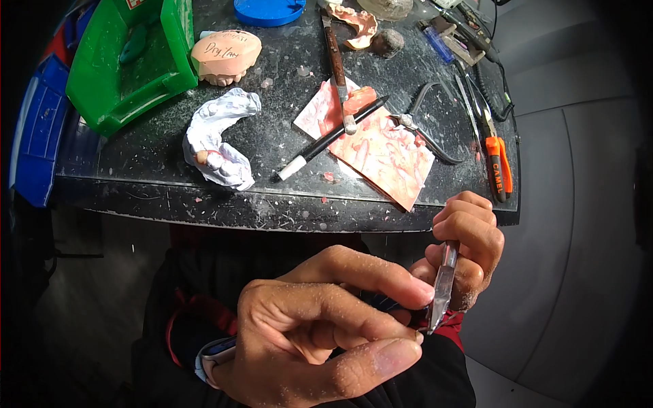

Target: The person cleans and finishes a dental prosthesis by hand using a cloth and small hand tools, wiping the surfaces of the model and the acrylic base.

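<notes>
Above my lap, in front of the table edge, my left hand (326, 326) pinches a tiny, thin wire-like piece (421, 332) between thumb and fingertip. Most of that piece is hidden. My right hand (469, 238) is closed around metal pliers (442, 289), whose tapered tip points down and meets the piece at my left fingertips. The pliers' handles are mostly covered by my fingers. White dust clings to both hands. On the table beyond lies a pale blue-white dental cast (204, 136), curved like an arch, with a tan tooth on it.
A pink-smeared sheet (391, 160) lies under a wooden-handled knife (335, 58) and a black pen-like tool (320, 143). Nearby are curved-handled pliers (406, 121), orange-handled pliers (500, 163), a peach cast (226, 56), a green bin (112, 119) and a blue lid (269, 12).
</notes>
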`<state>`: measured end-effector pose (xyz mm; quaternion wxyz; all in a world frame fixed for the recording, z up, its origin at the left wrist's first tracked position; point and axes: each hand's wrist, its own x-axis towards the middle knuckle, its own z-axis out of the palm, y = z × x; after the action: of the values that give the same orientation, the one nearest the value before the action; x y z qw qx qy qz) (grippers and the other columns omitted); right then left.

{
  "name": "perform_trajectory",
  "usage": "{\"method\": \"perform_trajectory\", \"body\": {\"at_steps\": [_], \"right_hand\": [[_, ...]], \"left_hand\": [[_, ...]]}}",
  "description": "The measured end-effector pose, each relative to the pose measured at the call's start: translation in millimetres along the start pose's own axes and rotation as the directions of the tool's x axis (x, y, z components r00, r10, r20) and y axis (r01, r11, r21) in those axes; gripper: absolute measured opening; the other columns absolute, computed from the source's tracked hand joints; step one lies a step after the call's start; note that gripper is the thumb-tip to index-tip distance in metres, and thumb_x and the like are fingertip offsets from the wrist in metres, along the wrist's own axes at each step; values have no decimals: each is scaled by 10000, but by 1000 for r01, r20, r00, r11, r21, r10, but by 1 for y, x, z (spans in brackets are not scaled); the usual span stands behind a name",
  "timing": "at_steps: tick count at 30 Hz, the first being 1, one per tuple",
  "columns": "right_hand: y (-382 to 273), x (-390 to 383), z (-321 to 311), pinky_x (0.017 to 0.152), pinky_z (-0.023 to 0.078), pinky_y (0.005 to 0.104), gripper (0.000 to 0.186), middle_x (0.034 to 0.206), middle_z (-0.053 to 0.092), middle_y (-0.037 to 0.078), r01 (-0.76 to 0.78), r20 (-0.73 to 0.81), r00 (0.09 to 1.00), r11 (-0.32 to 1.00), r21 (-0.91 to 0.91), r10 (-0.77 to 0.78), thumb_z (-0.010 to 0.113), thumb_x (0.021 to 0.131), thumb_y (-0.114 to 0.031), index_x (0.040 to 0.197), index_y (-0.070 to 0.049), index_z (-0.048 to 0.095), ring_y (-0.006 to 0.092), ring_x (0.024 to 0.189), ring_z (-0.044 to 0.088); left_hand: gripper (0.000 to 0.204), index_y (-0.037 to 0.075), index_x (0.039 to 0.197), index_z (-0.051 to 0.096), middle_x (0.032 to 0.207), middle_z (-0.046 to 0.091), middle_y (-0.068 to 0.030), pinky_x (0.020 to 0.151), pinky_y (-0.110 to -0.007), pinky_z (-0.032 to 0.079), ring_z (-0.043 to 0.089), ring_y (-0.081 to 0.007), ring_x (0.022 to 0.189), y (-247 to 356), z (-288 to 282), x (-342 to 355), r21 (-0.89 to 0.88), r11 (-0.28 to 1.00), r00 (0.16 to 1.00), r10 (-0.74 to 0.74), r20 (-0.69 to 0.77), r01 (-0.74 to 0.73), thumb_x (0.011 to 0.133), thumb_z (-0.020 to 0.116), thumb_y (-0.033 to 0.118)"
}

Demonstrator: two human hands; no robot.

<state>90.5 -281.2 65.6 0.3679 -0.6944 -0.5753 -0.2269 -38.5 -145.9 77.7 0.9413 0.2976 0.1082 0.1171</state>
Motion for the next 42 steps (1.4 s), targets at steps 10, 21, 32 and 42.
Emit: {"method": "perform_trajectory", "body": {"at_steps": [10,21,32,42], "right_hand": [[7,5,6,377,353,273,402,596,495,120,58,1,998,991,119,-58,698,634,-255,574,-9,386,199,464,480],[14,-7,8,363,335,273,430,567,497,106,-114,154,987,905,411,54,735,686,-299,575,-8,439,188,444,478],[21,11,-8,661,451,389,274,804,582,136,-150,128,972,938,-312,198,688,726,-159,701,-12,457,275,714,560],[51,38,-17,872,448,414,195,1099,556,74,-156,191,944,873,-462,270,667,760,-92,943,-53,611,271,1055,531]], "left_hand": [[99,-10,602,573,919,549,-148,729,-284,498,591,-198,766,8,7,8,156,983,994,-95,-56,102,636,657,28],[81,-25,682,559,930,530,-164,670,-227,475,566,-141,742,0,-6,14,377,917,988,89,124,-129,667,630,10],[91,-7,628,566,945,554,-189,671,-212,511,621,-166,759,13,-11,21,364,924,992,82,101,-113,661,650,5],[35,-43,735,626,1002,557,-171,710,-229,561,634,-206,877,52,-37,29,422,901,946,-222,238,105,721,658,-48]]}}
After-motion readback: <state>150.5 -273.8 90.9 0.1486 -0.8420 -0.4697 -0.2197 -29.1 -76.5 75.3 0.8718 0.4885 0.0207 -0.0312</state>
